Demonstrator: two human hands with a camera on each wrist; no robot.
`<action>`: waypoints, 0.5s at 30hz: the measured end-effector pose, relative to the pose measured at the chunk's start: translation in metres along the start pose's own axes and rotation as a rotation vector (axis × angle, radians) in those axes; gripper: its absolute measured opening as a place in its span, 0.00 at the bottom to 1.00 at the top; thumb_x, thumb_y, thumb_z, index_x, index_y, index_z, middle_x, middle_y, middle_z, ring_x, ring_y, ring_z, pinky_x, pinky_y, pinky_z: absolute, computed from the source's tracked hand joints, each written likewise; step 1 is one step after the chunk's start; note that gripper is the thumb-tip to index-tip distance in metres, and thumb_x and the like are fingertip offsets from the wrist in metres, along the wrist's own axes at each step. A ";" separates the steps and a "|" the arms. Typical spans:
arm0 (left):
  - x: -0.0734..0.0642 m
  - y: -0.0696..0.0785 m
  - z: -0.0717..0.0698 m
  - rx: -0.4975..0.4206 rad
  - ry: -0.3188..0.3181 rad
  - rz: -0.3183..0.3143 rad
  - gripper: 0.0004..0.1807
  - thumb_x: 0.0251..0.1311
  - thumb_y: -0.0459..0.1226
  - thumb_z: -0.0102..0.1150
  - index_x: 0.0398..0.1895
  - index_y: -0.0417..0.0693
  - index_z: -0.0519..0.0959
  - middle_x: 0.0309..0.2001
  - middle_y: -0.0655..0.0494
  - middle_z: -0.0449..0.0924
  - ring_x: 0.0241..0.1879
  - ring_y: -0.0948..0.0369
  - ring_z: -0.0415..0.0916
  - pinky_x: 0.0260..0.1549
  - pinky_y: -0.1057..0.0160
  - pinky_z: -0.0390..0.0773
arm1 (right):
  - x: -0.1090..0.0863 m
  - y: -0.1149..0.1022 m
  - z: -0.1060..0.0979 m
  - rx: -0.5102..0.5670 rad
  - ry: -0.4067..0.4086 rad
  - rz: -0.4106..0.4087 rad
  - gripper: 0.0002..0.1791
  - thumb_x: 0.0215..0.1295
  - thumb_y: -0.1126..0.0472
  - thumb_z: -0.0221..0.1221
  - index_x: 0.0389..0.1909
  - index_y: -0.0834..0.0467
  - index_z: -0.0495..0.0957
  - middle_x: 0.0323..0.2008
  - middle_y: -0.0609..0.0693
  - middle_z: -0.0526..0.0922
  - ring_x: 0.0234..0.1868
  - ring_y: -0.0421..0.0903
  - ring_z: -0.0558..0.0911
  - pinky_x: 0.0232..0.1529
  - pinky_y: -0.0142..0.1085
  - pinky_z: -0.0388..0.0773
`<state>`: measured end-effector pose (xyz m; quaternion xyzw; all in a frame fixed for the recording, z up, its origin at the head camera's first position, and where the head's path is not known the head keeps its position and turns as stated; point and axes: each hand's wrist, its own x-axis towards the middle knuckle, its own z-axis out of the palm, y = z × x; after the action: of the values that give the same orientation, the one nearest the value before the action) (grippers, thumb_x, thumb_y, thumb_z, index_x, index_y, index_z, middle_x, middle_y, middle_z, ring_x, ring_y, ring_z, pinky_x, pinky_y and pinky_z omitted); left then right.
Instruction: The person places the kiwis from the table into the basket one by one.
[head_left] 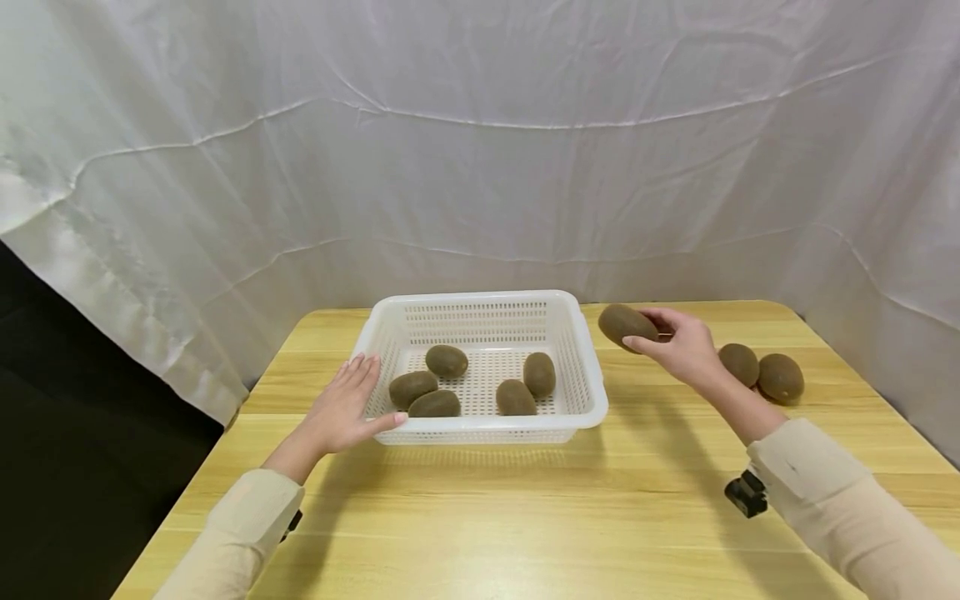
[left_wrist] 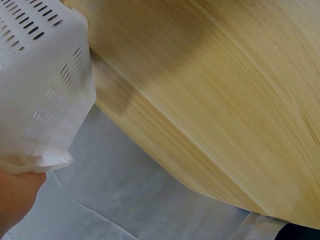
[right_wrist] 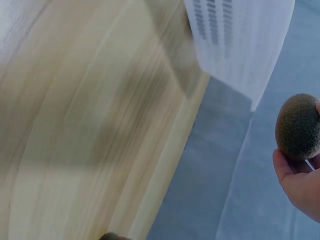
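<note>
- One black area (head_left: 75, 433) fills the lower left, next to a silvery-grey, creased cloth curtain (head_left: 480, 192) that hangs behind a yellowish wood-grain table (head_left: 487, 517).
- Beige, long sleeve (head_left: 232, 525) on the left arm, with a small black device (head_left: 292, 524) by its cuff.
- Left hand (head_left: 341, 408): spread loosely, fingers stretched over the basket's left rim and thumb reaching to the near rim; it touches the basket and carries nothing.
- White, rectangular, slotted plastic basket (head_left: 487, 424), standing upright on the table.
- Three brown, oval, fuzzy kiwis in the basket's left half: one at the left (head_left: 412, 388), one nearer the front wall (head_left: 435, 404), one farther back (head_left: 447, 362).
- Two more kiwis lie close together in its right half, a front one (head_left: 516, 398) and a rear one (head_left: 539, 375).
- Held kiwi (head_left: 627, 327), outside the basket to its right, raised off the table.
- Right hand (head_left: 686, 346): partly closed, pinching that kiwi between thumb and fingers.
- Two loose kiwis on the table beyond the right wrist, side by side: a left one (head_left: 738, 364) and a right one (head_left: 781, 379).
- Matching right sleeve (head_left: 847, 508), a black wrist device (head_left: 747, 493) at its cuff.
</note>
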<state>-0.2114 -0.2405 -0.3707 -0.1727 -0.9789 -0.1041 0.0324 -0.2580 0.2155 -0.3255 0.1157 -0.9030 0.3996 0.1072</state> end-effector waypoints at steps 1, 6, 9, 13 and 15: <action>0.000 0.000 0.000 -0.001 0.000 0.001 0.53 0.55 0.62 0.48 0.69 0.29 0.48 0.71 0.34 0.47 0.71 0.40 0.41 0.70 0.44 0.44 | 0.000 -0.002 0.001 0.011 0.003 -0.009 0.29 0.59 0.55 0.61 0.57 0.67 0.71 0.51 0.67 0.77 0.49 0.61 0.78 0.33 0.16 0.71; 0.000 0.000 0.000 -0.006 -0.001 0.001 0.53 0.55 0.62 0.48 0.69 0.29 0.48 0.71 0.34 0.47 0.71 0.40 0.41 0.70 0.44 0.44 | -0.002 -0.015 0.007 0.060 0.006 -0.041 0.27 0.58 0.57 0.62 0.57 0.65 0.72 0.50 0.65 0.78 0.48 0.59 0.79 0.34 0.17 0.74; 0.000 0.000 0.000 -0.007 0.000 0.001 0.53 0.55 0.62 0.48 0.69 0.29 0.48 0.71 0.34 0.47 0.71 0.40 0.41 0.70 0.44 0.43 | -0.003 -0.022 0.012 0.093 -0.006 -0.051 0.27 0.57 0.58 0.63 0.56 0.65 0.72 0.50 0.64 0.78 0.48 0.58 0.80 0.34 0.18 0.75; 0.000 0.000 0.000 -0.006 0.005 0.005 0.53 0.55 0.62 0.49 0.69 0.29 0.48 0.71 0.34 0.47 0.71 0.40 0.41 0.70 0.44 0.44 | -0.004 -0.031 0.019 0.129 -0.029 -0.061 0.27 0.56 0.60 0.63 0.56 0.66 0.72 0.50 0.65 0.79 0.48 0.59 0.80 0.34 0.18 0.75; 0.000 0.000 0.001 -0.004 0.007 0.007 0.53 0.55 0.62 0.49 0.69 0.29 0.49 0.70 0.34 0.47 0.71 0.40 0.41 0.70 0.44 0.44 | -0.005 -0.035 0.022 0.145 -0.041 -0.069 0.26 0.56 0.60 0.64 0.55 0.67 0.73 0.49 0.65 0.79 0.47 0.59 0.80 0.34 0.19 0.75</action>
<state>-0.2116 -0.2408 -0.3714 -0.1759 -0.9780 -0.1065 0.0360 -0.2452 0.1766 -0.3173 0.1621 -0.8692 0.4576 0.0936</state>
